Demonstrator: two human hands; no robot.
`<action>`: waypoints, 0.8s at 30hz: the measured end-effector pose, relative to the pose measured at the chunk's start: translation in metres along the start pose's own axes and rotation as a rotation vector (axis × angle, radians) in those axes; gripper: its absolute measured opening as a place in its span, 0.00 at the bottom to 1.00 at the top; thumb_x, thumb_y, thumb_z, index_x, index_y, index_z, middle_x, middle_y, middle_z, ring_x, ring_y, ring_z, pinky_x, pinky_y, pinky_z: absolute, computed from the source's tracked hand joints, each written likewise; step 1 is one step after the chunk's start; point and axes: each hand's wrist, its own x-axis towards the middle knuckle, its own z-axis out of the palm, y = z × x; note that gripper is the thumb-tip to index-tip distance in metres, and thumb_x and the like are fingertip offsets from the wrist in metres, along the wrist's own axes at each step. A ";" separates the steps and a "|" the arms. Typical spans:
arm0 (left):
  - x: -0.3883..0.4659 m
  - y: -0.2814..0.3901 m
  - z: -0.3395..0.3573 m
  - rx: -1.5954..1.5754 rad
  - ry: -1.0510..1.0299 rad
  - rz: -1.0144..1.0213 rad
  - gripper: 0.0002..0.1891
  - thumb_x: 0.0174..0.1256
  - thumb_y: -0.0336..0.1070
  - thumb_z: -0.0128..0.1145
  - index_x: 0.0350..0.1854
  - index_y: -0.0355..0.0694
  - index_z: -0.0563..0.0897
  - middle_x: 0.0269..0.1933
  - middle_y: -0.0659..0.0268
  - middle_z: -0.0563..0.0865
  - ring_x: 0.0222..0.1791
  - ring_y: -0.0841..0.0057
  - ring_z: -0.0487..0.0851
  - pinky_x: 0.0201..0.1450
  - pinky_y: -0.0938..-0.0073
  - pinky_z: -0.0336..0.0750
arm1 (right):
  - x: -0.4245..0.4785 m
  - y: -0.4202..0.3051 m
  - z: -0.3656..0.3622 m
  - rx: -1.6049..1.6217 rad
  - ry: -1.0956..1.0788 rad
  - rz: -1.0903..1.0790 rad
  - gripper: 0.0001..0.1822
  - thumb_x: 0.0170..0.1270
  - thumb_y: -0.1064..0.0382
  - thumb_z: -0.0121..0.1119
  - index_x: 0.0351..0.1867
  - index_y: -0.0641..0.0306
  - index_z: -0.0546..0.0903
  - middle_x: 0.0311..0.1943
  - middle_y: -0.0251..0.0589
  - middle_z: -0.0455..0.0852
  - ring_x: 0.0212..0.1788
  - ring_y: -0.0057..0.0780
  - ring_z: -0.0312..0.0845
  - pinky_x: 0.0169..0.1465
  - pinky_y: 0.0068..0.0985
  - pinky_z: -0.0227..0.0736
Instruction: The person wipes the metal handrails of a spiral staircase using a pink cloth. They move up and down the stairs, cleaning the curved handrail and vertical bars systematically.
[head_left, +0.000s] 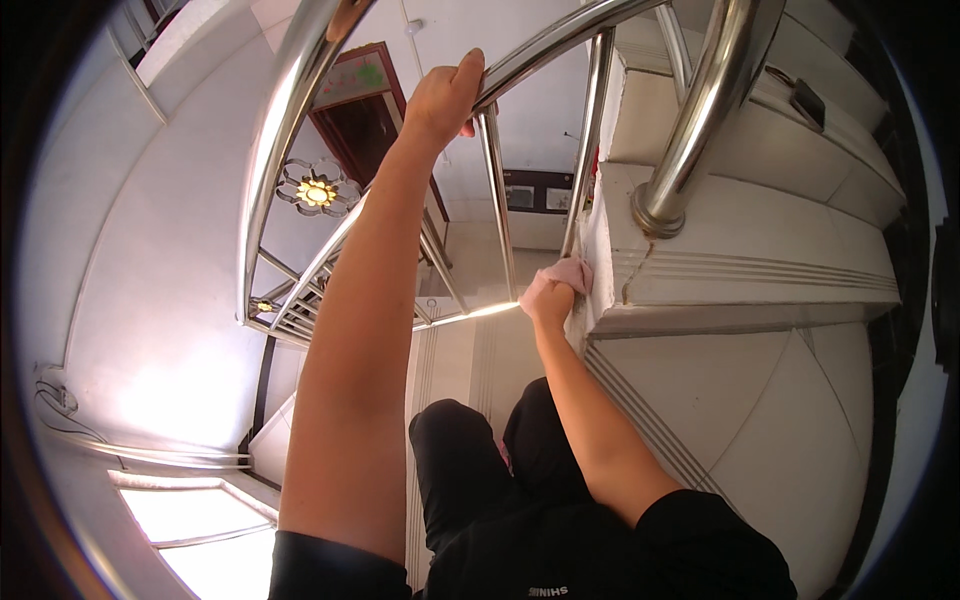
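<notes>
My left hand grips a shiny metal stair rail at the top of the picture, the fingers partly hidden behind it. Lower and to the right, my right hand holds a crumpled pink cloth. The cloth is by the foot of a thin metal baluster and the bottom bar of the railing, close to the pale side edge of a stair step. Whether it touches the bar or the step is hard to tell.
A thick metal post stands on a tiled stair step at the right, with a brown stain at its base. Higher up the steps lies a dark flat object. At lower left is a bright window; cables hang near the wall.
</notes>
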 end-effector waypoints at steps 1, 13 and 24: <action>0.001 -0.001 0.000 -0.002 0.002 -0.012 0.33 0.69 0.58 0.38 0.19 0.33 0.82 0.17 0.66 0.78 0.11 0.78 0.72 0.18 0.78 0.71 | -0.005 -0.001 -0.005 0.070 -0.037 0.021 0.13 0.66 0.61 0.49 0.42 0.69 0.77 0.41 0.44 0.78 0.42 0.36 0.75 0.50 0.29 0.70; -0.001 0.000 -0.002 0.122 0.008 -0.026 0.31 0.67 0.59 0.35 0.23 0.35 0.78 0.19 0.60 0.80 0.24 0.65 0.82 0.36 0.67 0.74 | 0.059 -0.222 -0.003 0.546 -0.460 -0.134 0.12 0.69 0.66 0.46 0.41 0.72 0.79 0.35 0.47 0.84 0.37 0.35 0.79 0.43 0.31 0.71; 0.024 -0.036 0.006 0.863 0.211 0.475 0.03 0.62 0.32 0.48 0.35 0.40 0.72 0.32 0.52 0.80 0.38 0.52 0.81 0.40 0.52 0.74 | 0.056 -0.153 0.060 0.402 -0.306 -0.425 0.08 0.67 0.65 0.55 0.41 0.67 0.79 0.37 0.48 0.83 0.39 0.45 0.78 0.46 0.33 0.71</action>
